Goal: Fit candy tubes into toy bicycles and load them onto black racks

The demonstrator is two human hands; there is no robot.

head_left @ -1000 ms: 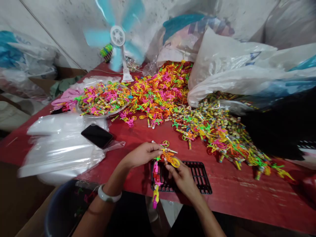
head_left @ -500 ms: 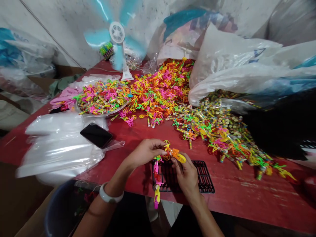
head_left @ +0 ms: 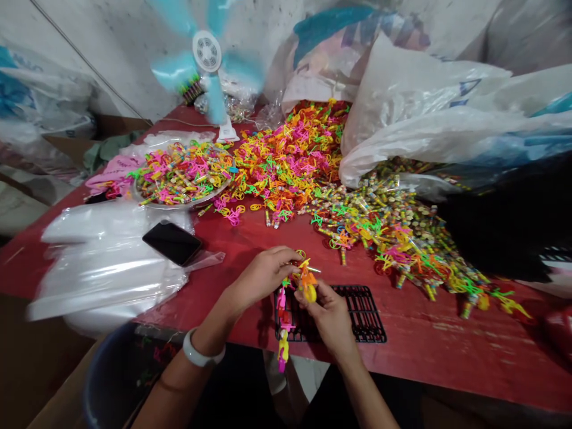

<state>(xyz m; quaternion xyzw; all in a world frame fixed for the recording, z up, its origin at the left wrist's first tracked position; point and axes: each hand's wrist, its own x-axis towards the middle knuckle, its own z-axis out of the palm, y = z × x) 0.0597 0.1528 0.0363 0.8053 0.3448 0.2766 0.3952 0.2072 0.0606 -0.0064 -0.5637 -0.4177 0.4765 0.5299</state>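
Note:
My left hand (head_left: 263,274) is closed in a pinch at the top of a dangling chain of small plastic toys (head_left: 282,342) in pink, red and yellow. Facing it, my right hand (head_left: 328,316) grips a yellow and orange plastic toy piece (head_left: 308,285) between thumb and fingers, close to the left fingertips. A thin shiny rod (head_left: 315,270) shows beside that piece; what it belongs to is unclear. Both hands are over the near edge of a black wire rack (head_left: 364,316), and the chain hangs in front of the rack's left side.
A heap of bright plastic pieces (head_left: 286,161) spreads across the red table (head_left: 250,238), with a pile of striped tubes (head_left: 379,205) to its right. A filled tray (head_left: 179,205), phone (head_left: 171,243), clear bags (head_left: 107,268) and spinning fan (head_left: 207,52) stand leftward. A bucket (head_left: 96,381) sits below.
The yellow and orange piece has turned from slanting rightward to pointing down, and my right hand has moved slightly left toward my left hand. The thin rod now shows.

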